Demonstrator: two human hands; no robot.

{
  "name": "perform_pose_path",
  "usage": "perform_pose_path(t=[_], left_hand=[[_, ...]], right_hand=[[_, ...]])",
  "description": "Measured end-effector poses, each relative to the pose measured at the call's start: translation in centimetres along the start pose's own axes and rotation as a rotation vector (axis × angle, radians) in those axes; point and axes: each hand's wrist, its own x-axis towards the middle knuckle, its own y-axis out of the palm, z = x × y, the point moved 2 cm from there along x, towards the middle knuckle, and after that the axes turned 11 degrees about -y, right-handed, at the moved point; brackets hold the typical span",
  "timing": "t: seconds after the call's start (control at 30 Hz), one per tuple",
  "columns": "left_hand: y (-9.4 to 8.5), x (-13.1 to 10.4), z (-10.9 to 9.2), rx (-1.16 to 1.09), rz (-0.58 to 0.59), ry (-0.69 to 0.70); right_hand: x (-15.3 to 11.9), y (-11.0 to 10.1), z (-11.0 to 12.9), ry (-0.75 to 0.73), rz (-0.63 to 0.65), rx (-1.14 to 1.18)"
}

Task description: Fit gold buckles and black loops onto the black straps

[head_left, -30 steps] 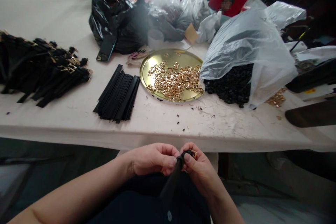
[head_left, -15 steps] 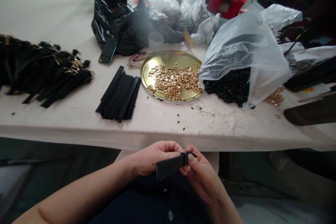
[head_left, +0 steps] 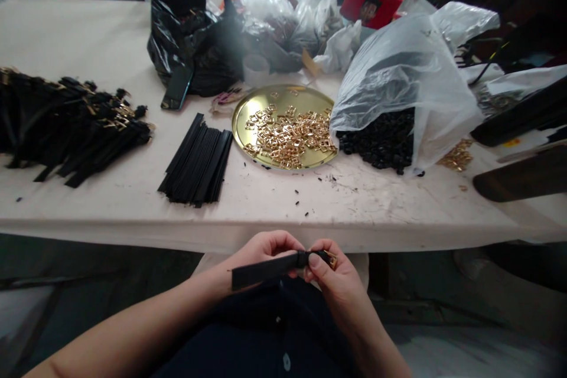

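Note:
A black strap (head_left: 263,270) lies across my fingers in front of the table edge, its free end pointing left. My left hand (head_left: 272,251) is closed on the strap near a small black loop (head_left: 302,258). My right hand (head_left: 332,274) pinches the strap's right end, where a gold buckle (head_left: 331,259) shows between thumb and fingers. Beyond the hands, a round gold tray (head_left: 241,124) holds many gold buckles (head_left: 287,136). Left of it lies a stack of black straps (head_left: 197,162).
Finished-looking black straps with buckles (head_left: 88,124) are heaped at the left. A clear plastic bag (head_left: 398,71) spills small black pieces (head_left: 381,142) right of the tray. A phone (head_left: 177,90) leans by a black bag (head_left: 195,41). Dark rolls (head_left: 522,174) jut in from the right.
The strap now extends farther left, and more of the gold buckle shows at my right hand. Both hands stay close together. The view has shifted slightly.

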Motion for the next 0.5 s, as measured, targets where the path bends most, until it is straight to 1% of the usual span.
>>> perform_pose_path(t=[0.07, 0.13, 0.2, 0.23, 0.3, 0.37, 0.4, 0.43, 0.5], left_hand=[[-0.6, 0.2, -0.1, 0.064, 0.004, -0.010], [-1.5, 0.1, -0.7, 0.103, 0.063, -0.065], [-2.4, -0.2, -1.9, 0.160, 0.132, -0.139], [-2.7, -0.4, -2.5, 0.225, 0.164, -0.170], [-2.8, -0.9, -3.6, 0.456, 0.203, -0.202], [-2.4, -1.2, -4.2, 0.711, 0.178, -0.203], [-2.1, -1.2, -4.3, 0.799, 0.145, -0.194], [-1.7, -1.2, -4.3, 0.847, 0.117, -0.187], [-1.0, -1.1, -4.0, 0.850, 0.086, -0.182]], right_hand=[[0.0, -0.2, 0.0, 0.029, 0.016, -0.005], [0.1, -0.2, 0.0, 0.044, 0.031, 0.001], [0.1, -0.2, -0.1, 0.031, 0.026, -0.034], [0.1, -0.3, -0.2, 0.020, 0.020, -0.068], [0.1, -0.3, -0.3, 0.006, 0.015, -0.151], [0.1, -0.2, -0.3, 0.006, 0.019, -0.224], [0.1, -0.2, -0.3, 0.008, 0.020, -0.248], [0.0, -0.1, -0.3, 0.009, 0.021, -0.267], [-0.1, -0.1, -0.1, 0.004, 0.020, -0.312]])
